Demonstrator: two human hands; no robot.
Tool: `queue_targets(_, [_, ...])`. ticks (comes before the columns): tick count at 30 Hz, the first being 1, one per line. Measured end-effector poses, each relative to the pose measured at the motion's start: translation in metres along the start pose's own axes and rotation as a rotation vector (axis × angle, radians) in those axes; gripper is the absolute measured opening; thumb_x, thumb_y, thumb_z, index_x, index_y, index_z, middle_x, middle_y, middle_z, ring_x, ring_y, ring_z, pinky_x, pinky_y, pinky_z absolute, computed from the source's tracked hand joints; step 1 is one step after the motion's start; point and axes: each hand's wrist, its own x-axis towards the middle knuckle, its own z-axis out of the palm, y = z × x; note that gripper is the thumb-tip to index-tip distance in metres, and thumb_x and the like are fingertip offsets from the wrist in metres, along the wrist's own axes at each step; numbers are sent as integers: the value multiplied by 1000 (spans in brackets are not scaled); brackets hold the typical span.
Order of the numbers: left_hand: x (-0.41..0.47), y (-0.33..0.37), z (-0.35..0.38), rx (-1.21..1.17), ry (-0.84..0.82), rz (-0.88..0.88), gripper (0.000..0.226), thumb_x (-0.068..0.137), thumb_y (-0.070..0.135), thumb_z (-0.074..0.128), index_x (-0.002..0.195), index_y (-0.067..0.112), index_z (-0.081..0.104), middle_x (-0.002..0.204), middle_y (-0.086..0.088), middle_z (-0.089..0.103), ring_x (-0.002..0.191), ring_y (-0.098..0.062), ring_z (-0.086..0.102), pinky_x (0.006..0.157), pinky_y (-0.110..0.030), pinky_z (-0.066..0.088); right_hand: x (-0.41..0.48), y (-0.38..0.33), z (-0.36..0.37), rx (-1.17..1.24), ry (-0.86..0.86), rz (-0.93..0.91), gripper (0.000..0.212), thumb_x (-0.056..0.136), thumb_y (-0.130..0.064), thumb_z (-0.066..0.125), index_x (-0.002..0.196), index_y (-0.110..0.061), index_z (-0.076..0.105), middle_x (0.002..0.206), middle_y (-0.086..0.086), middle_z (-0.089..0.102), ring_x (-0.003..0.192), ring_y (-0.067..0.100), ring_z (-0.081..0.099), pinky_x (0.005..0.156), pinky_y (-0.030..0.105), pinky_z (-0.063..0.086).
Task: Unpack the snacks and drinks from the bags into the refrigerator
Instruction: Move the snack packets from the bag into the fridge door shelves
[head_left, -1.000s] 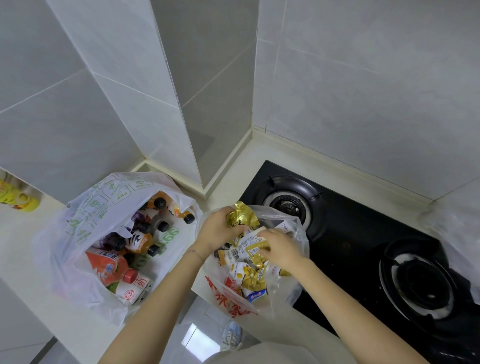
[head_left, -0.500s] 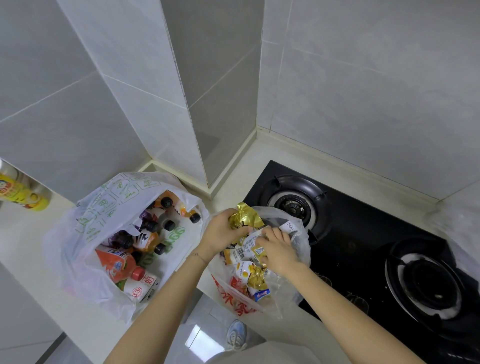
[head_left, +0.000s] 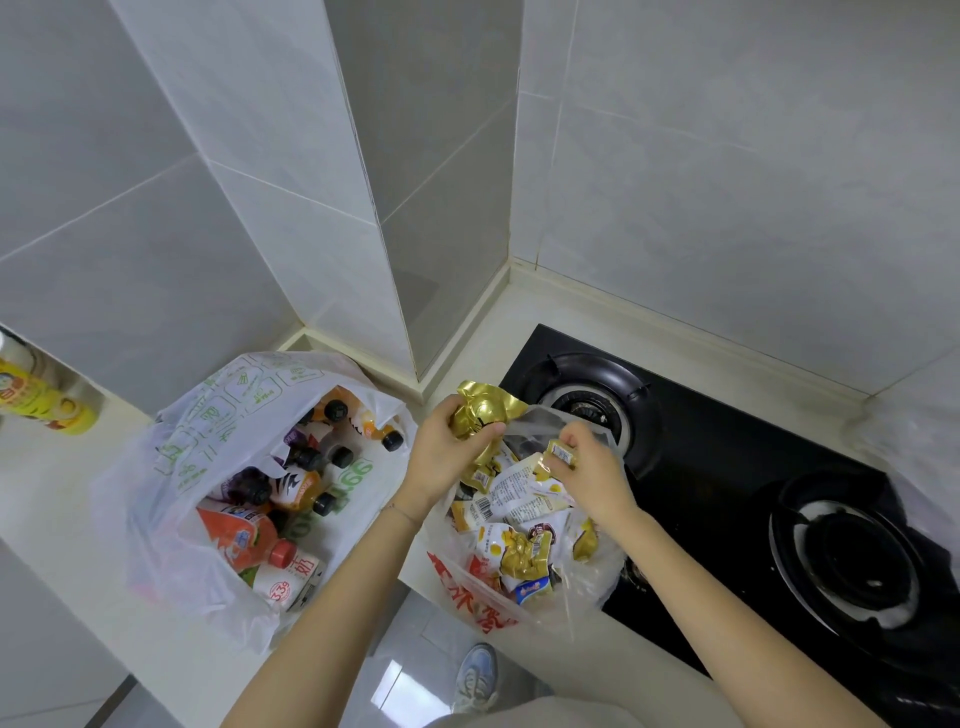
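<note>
Two plastic bags sit on the pale counter. The left bag (head_left: 171, 478) with green print holds several drink bottles (head_left: 306, 488) and an orange bottle with a red cap (head_left: 244, 540). The right clear bag with red print (head_left: 467, 603) is full of snack packets (head_left: 519, 551). My left hand (head_left: 441, 452) grips a crumpled gold snack packet (head_left: 480, 410) above that bag. My right hand (head_left: 592, 473) pinches a small gold packet (head_left: 561, 452) over the bag's mouth.
A black gas hob (head_left: 727, 467) with two burners lies right of the snack bag, partly under it. A yellow bottle (head_left: 47, 400) stands at the far left. Tiled walls enclose the corner. A shoe (head_left: 475, 675) shows on the floor below the counter edge.
My left hand has lifted the gold packet a little higher. My right hand has come up out of the pile holding a small gold packet.
</note>
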Motion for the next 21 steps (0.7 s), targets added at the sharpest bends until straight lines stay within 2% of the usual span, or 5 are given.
queue_targets(5, [-2,13,-6,-168,10,39,21,85,20,75,101,10,65,93,-3,70,86,-16,67,76,-27,56,0,-16,-5,372,96,96,34,87,-25,70,117,-21,56,98,-13,61,90,1,59,76,16,47])
queue_targets(8, [-1,23,-12,-259,31,49,24,85,15,74,105,6,65,97,-2,71,90,-12,68,79,-21,53,-1,-31,-8,545,118,200,36,85,-26,73,118,-20,59,105,-9,63,95,0,59,75,11,45])
queue_targets(14, [-18,50,-20,-372,126,116,20,84,15,75,102,12,66,95,0,72,93,-16,69,82,-26,56,-12,-49,-12,911,21,317,9,84,-24,74,92,-19,74,94,5,75,94,22,70,93,42,54])
queue_targets(17, [-33,67,-20,-473,214,170,16,87,13,71,101,10,65,96,-3,72,94,-23,68,84,-31,56,-22,-56,-18,1108,32,356,12,88,-19,69,96,-10,73,98,12,74,94,26,71,89,40,56])
queue_targets(21, [-56,81,-18,-427,248,168,26,87,14,71,110,3,63,98,-1,72,94,-17,69,81,-30,56,-34,-58,-33,1218,81,438,22,89,-21,68,107,-8,69,101,10,73,92,20,70,75,31,59])
